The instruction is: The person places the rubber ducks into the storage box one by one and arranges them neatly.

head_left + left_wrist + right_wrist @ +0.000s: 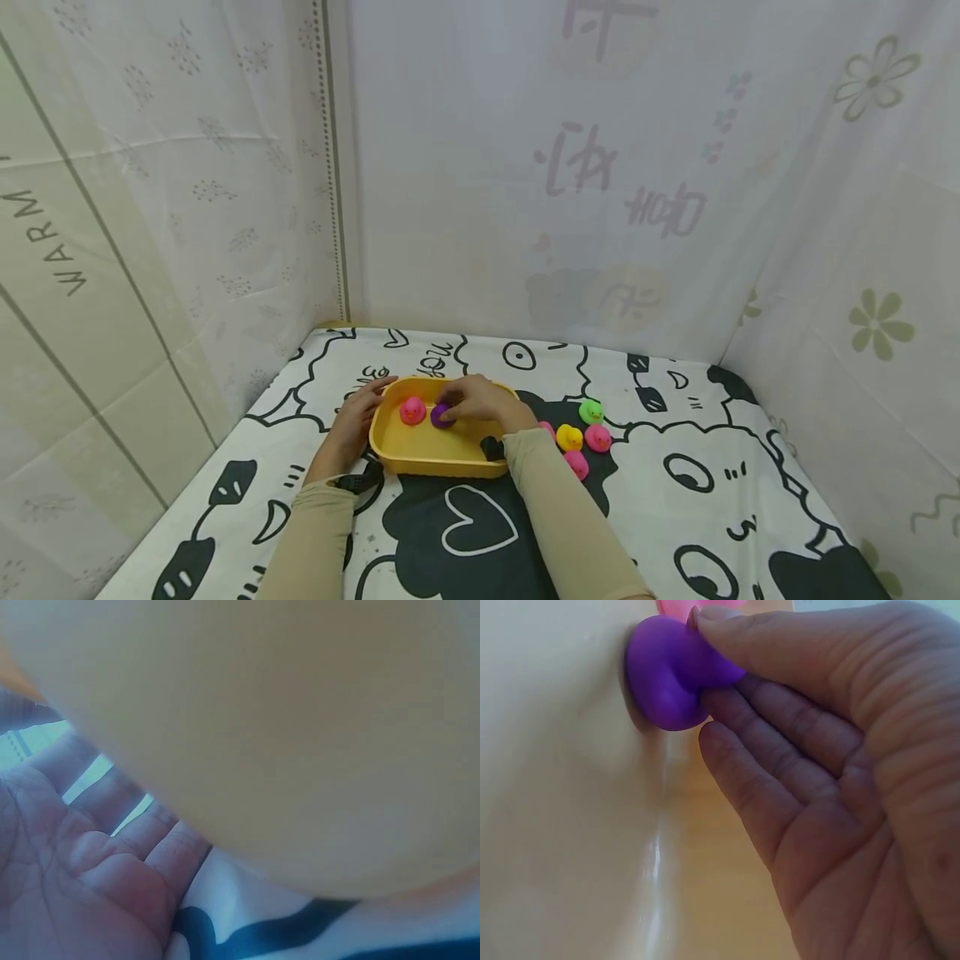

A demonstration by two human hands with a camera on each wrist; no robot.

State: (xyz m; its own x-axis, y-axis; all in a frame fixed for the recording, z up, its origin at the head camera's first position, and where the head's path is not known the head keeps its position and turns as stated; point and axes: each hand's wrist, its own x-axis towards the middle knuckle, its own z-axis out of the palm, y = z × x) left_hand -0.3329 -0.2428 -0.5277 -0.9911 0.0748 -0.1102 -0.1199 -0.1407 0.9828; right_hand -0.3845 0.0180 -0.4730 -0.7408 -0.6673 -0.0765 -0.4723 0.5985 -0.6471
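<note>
A yellow tray [450, 465] stands on the table, holding a pink rubber duck [412, 410] and a purple rubber duck [441, 416]. My right hand [478, 398] reaches over the tray and pinches the purple duck between thumb and fingers. In the right wrist view the purple duck [664, 675] is at or close to the tray floor; I cannot tell if it bears on it. My left hand [356, 421] lies along the tray's left wall. Its fingers [112, 799] are fairly straight against the outside, their tips hidden behind the tray in the left wrist view.
Right of the tray sit a green duck [591, 412], a yellow duck [569, 437] and several pink ducks [597, 438], one partly hidden by the right sleeve. A black-and-white patterned cloth [675, 517] covers the table. Pale curtains [480, 183] hang behind and at both sides.
</note>
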